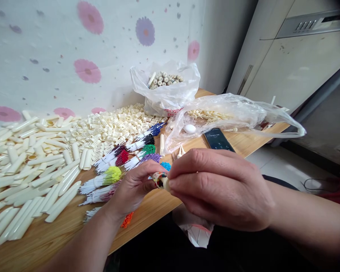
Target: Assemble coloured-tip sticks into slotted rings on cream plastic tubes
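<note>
Two hands [221,189] on one small cream piece [160,180]

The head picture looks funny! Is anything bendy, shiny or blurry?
Head view: the big pale cabinet leans, probably from the wide lens; head view: the cream tubes have shiny streaks; head view: the phone's small writing looks soft and hard to read; head view: the top right corner is dark.

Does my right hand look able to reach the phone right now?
Probably yes: the phone lies just beyond the right hand, its visible screen uncovered, though that hand is pinching a small cream piece and may need freeing.
</note>
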`<move>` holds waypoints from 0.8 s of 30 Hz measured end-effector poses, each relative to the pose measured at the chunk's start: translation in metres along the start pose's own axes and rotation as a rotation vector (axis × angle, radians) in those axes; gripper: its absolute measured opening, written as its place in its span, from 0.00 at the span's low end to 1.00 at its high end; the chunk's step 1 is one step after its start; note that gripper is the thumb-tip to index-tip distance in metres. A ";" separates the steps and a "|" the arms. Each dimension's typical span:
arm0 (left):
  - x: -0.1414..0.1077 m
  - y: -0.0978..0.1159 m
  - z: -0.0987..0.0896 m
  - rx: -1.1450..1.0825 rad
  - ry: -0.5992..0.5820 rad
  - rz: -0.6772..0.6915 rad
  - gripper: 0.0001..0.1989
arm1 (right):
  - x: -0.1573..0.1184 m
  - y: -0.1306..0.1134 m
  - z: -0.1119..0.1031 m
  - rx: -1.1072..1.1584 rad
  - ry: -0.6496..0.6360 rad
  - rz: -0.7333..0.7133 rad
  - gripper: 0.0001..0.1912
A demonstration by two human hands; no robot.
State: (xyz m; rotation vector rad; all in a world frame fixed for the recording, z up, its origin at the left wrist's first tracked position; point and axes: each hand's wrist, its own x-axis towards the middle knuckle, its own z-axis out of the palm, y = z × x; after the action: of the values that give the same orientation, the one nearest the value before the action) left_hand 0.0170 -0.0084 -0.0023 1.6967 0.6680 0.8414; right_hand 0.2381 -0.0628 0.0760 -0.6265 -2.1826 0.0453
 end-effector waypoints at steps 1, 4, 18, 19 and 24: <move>0.000 0.000 0.000 0.003 -0.005 -0.016 0.10 | 0.001 0.000 0.001 0.003 -0.004 -0.010 0.06; -0.001 0.001 0.000 0.018 -0.002 -0.057 0.09 | 0.002 0.002 0.004 0.015 -0.007 -0.020 0.08; -0.003 -0.005 -0.002 0.075 0.035 0.072 0.11 | -0.003 0.010 0.016 0.033 0.033 0.028 0.06; -0.004 -0.005 -0.002 0.089 0.053 0.062 0.12 | -0.003 0.012 0.017 0.059 0.041 0.047 0.06; -0.007 -0.001 -0.001 0.217 0.158 0.001 0.14 | -0.004 0.022 0.021 0.144 0.037 0.112 0.07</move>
State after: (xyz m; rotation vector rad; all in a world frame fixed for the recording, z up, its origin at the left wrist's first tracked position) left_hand 0.0123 -0.0128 -0.0041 1.8366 0.8930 0.9378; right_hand 0.2335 -0.0410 0.0542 -0.6611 -2.0859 0.2459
